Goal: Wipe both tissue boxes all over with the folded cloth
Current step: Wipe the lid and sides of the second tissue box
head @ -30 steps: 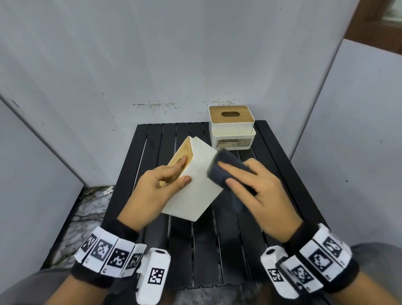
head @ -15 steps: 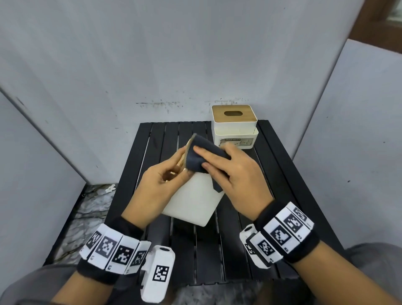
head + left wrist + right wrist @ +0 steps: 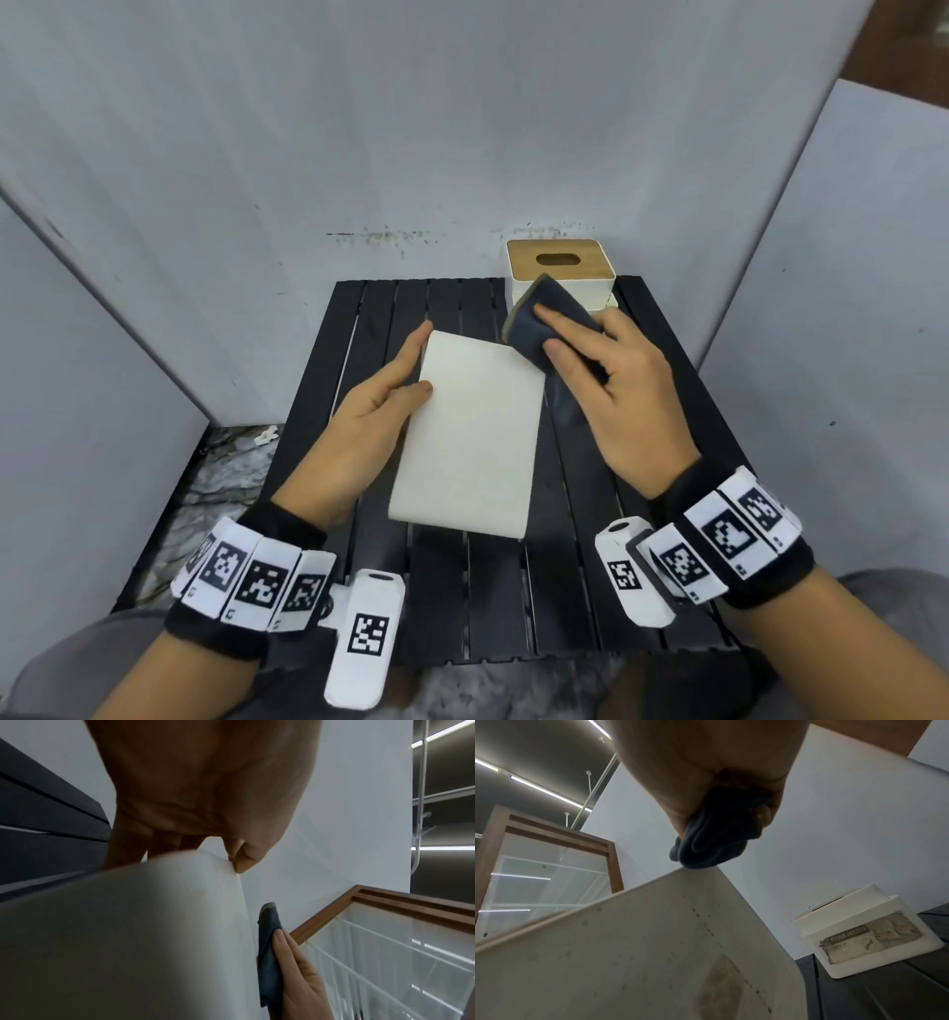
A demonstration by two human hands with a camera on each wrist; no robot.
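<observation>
A white tissue box (image 3: pixel 472 437) is lifted over the black slatted table (image 3: pixel 452 591) with a plain white face turned up. My left hand (image 3: pixel 418 360) grips its left edge, thumb on the upper face and fingers along the side. My right hand (image 3: pixel 570 336) grips the folded dark cloth (image 3: pixel 529 329) and presses it on the box's far right corner. In the right wrist view the cloth (image 3: pixel 713 839) sits on the top edge of the stained box (image 3: pixel 641 943). A second tissue box (image 3: pixel 557 262) with a wooden lid stands at the table's back right.
Grey panels close in the table at the back and on both sides. The second box (image 3: pixel 867 933) carries a worn label on its front. The table's near end has bare slats.
The held box has turned from wooden lid facing left to a plain face up. My right hand has carried the cloth from the box's upper left edge to its far right corner.
</observation>
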